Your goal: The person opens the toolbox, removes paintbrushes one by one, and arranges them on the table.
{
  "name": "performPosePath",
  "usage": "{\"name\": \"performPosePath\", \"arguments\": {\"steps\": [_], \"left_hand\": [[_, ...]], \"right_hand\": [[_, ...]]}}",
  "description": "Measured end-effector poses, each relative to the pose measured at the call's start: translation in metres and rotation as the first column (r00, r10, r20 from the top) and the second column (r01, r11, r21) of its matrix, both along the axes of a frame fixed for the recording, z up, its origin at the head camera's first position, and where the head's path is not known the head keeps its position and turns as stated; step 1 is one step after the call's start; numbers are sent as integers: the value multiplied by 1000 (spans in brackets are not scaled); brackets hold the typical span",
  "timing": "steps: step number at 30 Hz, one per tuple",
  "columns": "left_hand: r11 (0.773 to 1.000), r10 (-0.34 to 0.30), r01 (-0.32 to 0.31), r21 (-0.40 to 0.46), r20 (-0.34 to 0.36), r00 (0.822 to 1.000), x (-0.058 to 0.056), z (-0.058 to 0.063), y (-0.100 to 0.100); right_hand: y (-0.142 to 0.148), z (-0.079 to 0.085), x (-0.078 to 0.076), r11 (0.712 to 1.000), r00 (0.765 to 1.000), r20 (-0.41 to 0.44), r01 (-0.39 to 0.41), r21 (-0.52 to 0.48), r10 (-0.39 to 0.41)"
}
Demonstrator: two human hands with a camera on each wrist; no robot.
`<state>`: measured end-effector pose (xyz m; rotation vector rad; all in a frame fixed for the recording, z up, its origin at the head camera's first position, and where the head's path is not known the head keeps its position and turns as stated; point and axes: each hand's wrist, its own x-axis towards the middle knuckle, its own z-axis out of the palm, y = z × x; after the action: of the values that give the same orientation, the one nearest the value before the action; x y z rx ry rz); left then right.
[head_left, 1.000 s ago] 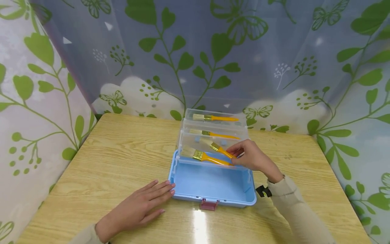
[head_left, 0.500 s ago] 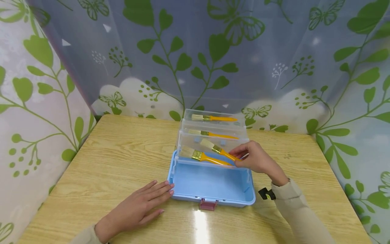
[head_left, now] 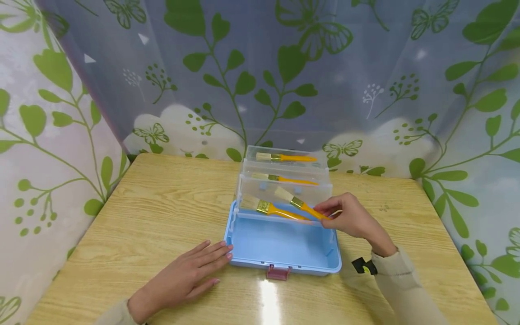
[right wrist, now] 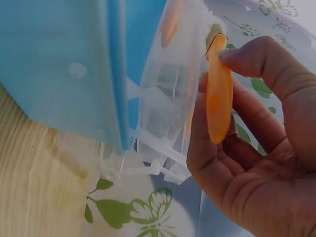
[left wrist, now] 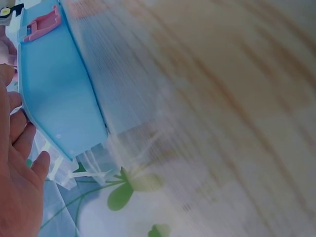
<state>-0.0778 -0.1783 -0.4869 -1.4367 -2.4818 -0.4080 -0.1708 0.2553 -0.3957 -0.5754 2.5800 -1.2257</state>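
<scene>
Between thumb and fingers, my right hand pinches the orange handle of a flat paintbrush, its pale bristles pointing up and left above the box. In the right wrist view the handle shows end-on in the grip. My left hand lies with straight fingers, the tips touching the left side of the blue toolbox. A wide paintbrush lies in the lowest clear tray. Two more, a thin paintbrush and another paintbrush, lie in the trays behind.
The clear stepped trays rise at the back of the toolbox, which has a pink latch in front. It stands on a wooden table. A leaf-patterned curtain hangs behind. A black strap piece hangs by the right sleeve.
My right hand has moved to the right and slightly down, drawing the pinched paintbrush up and away from the wide one in the lowest tray. The left hand has stayed in place.
</scene>
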Motion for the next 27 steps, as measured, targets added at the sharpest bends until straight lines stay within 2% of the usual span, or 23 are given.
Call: {"name": "performPosePath", "arguments": {"steps": [11,27], "left_hand": [[999,-22,22,23,-35,999,-2,-4,0],[1000,-3,4,6,-14,1000,-2,-3,-1]], "right_hand": [[20,-4,18,993,994,-15,104,-57,-105],[51,-22,45,978,988,-35,146,-149,-153]]}}
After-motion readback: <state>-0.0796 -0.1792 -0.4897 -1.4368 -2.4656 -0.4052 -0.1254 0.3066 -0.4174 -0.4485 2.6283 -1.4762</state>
